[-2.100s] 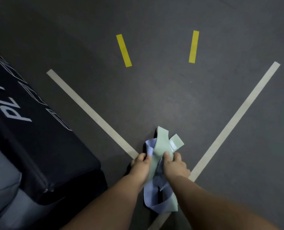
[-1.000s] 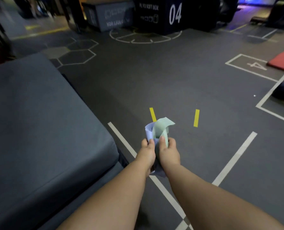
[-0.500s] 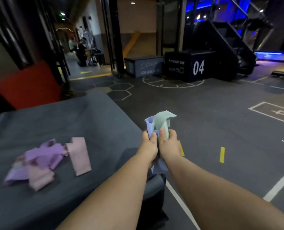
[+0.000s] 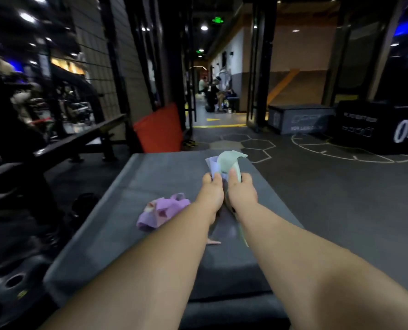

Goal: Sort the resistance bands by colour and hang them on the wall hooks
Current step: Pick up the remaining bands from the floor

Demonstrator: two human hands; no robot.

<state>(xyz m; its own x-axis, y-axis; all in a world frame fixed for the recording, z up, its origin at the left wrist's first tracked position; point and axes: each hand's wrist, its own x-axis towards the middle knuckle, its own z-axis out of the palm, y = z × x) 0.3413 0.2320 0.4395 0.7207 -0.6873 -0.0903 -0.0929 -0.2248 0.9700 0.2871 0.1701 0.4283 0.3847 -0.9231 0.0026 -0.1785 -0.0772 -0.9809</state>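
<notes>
I saw 2 bare forearms reaching out from the bottom edge, no sleeves in view, and the left hand (image 4: pixel 211 192) and right hand (image 4: pixel 242 190) wore no gloves, rings or watch that I could make out

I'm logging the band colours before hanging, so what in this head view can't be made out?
- Held bands: the count is unclear; the left hand and right hand cover the bunch.
- Purple pile on the grey mat: crumpled, blurred and part hidden by the left forearm.
- Wall hooks: none identifiable; the left side is dark and smeared.
</notes>
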